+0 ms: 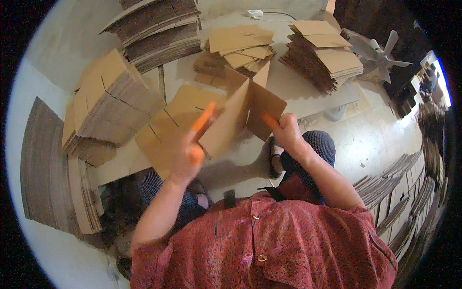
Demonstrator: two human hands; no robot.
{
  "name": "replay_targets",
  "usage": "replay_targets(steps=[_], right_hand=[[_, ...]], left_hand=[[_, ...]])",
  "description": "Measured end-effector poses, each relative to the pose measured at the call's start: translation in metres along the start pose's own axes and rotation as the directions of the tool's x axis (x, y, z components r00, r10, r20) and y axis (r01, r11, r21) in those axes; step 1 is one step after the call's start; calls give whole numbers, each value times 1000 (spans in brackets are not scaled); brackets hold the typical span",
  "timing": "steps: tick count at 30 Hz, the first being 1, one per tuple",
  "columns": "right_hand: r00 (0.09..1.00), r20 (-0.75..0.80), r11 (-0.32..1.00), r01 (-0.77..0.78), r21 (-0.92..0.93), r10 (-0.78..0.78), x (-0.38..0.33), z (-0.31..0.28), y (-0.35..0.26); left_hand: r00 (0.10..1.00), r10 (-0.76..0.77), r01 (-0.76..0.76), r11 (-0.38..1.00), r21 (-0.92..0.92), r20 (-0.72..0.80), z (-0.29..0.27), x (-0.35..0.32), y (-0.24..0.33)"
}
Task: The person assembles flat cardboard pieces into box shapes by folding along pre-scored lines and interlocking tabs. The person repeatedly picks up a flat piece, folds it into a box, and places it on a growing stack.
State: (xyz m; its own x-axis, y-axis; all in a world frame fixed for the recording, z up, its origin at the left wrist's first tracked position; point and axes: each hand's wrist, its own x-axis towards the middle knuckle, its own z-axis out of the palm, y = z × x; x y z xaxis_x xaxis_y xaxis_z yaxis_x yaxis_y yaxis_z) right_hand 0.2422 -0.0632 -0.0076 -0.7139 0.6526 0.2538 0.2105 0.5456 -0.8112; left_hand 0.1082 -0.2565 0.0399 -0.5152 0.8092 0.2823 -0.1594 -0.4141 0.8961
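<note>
Slotted cardboard panels stand crossed in front of me as a cardboard divider (269, 105). My right hand (290, 135) grips the right panel's edge, an orange-covered finger lying along its face. My left hand (187, 156), somewhat blurred, is beside the left panel (228, 123). One orange-covered finger stretches forward and the orange-covered thumb is apart from it; I see nothing held between them. Whether it touches the panel I cannot tell. Under and beyond this hand lies a flat slotted cardboard sheet (175, 113).
Stacked slotted sheets (113, 106) lean at the left. Behind are piles of cut cardboard (240, 41), another cardboard pile (327, 53) and a tall stack (159, 33). A fan (382, 58) stands at the far right. More cardboard pieces (390, 192) line the lower right, near my knee.
</note>
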Motion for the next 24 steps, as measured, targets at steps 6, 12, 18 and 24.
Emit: replay_targets(steps=[6,12,18,24], right_hand=[[958,204,978,189,87,-203,13,-18,-19],[981,-172,991,106,86,-90,115,-57,-23],[959,-10,778,224,-588,-283,247,-14,5],[933,325,615,347,-708,-153,277,71,-4]], left_hand=[[976,179,-24,651,759,-123,-24,-24,-34],[915,270,49,664,746,-300,-15,-23,-23],[906,236,98,688,719,-350,-17,-21,-22],[903,182,144,725,674,-389,-36,-26,-31]])
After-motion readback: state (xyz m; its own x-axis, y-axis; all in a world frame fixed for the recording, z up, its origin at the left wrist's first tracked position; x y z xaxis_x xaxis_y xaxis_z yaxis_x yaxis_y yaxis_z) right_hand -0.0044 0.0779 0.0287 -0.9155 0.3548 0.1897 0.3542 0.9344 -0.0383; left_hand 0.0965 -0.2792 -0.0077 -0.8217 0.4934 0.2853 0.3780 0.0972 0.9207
